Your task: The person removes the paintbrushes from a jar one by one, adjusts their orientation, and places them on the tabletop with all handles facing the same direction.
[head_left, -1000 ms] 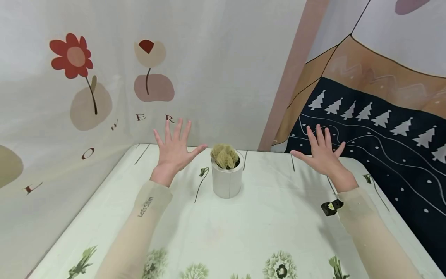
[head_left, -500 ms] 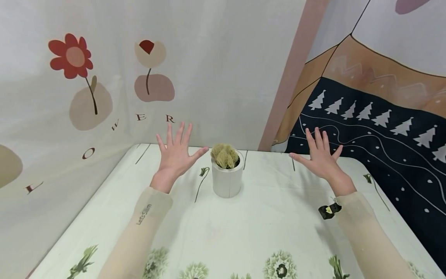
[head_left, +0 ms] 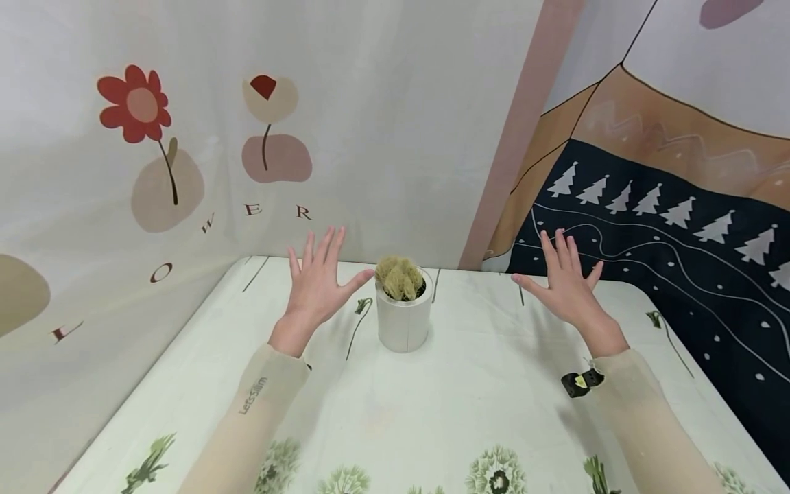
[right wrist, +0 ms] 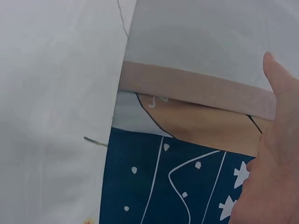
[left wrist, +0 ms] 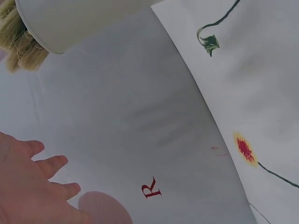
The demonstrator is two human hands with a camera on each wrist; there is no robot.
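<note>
A white cylindrical pot (head_left: 404, 326) holding a dry, yellowish tufted plant (head_left: 400, 278) stands upright towards the back of the table. To its left my left hand (head_left: 316, 291) is raised over the table, fingers spread, the thumb pointing at the pot's rim; whether it touches cannot be told from the head view. In the left wrist view the pot (left wrist: 84, 18) appears apart from the fingers. My right hand (head_left: 569, 285) hovers on the right with its fingers spread, well away from the pot. Neither hand holds anything.
A flower-printed cloth covers the table (head_left: 432, 405). Behind it hangs a pale curtain (head_left: 395, 137) with printed flowers and letters. On the right hangs a dark blue cloth (head_left: 679, 274) with white trees. A small black device (head_left: 582, 383) sits at my right wrist.
Both hands have come slightly down and nearer to me, the left one also a little to the right. Their fingers stay spread. The pot has not moved on the table.
</note>
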